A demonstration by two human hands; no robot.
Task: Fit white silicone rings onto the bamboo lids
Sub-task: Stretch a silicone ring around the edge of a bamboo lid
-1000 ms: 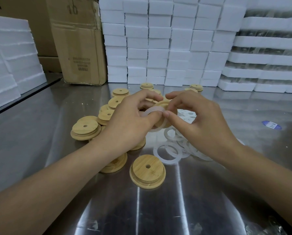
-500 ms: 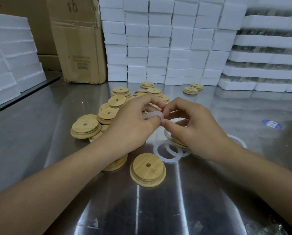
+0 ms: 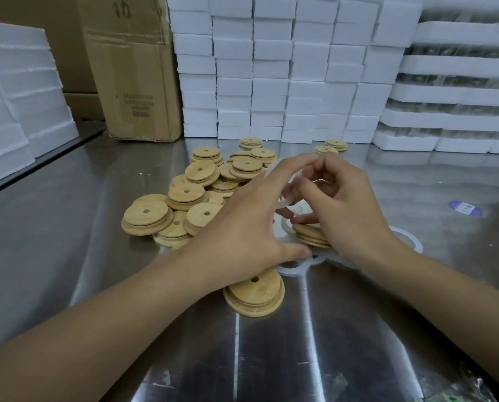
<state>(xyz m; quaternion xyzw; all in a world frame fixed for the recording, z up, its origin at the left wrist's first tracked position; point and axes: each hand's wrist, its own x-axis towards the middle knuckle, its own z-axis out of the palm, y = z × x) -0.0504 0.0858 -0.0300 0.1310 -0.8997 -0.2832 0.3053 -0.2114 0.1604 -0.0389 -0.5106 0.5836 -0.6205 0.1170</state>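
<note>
My left hand (image 3: 251, 224) and my right hand (image 3: 348, 210) meet over the steel table (image 3: 68, 227), and both pinch one white silicone ring (image 3: 286, 198), which looks blurred. Below my right fingers a bamboo lid (image 3: 312, 237) lies on loose white rings (image 3: 291, 269). Whether those fingers touch the lid is unclear. Left of my hands is a pile of bamboo lids (image 3: 187, 195), each with a small hole. One lid (image 3: 255, 295) lies alone under my left wrist.
Stacked white foam blocks (image 3: 271, 68) line the back, with foam trays (image 3: 460, 91) at right and a cardboard box (image 3: 132, 68) at back left. More foam (image 3: 16, 91) stands at far left. A few lids (image 3: 331, 146) and a blue sticker (image 3: 465, 208) lie farther out.
Both hands came down and shifted right. The lid they held a second ago now lies on the loose rings beneath my right hand, while the ring stays pinched between both hands.
</note>
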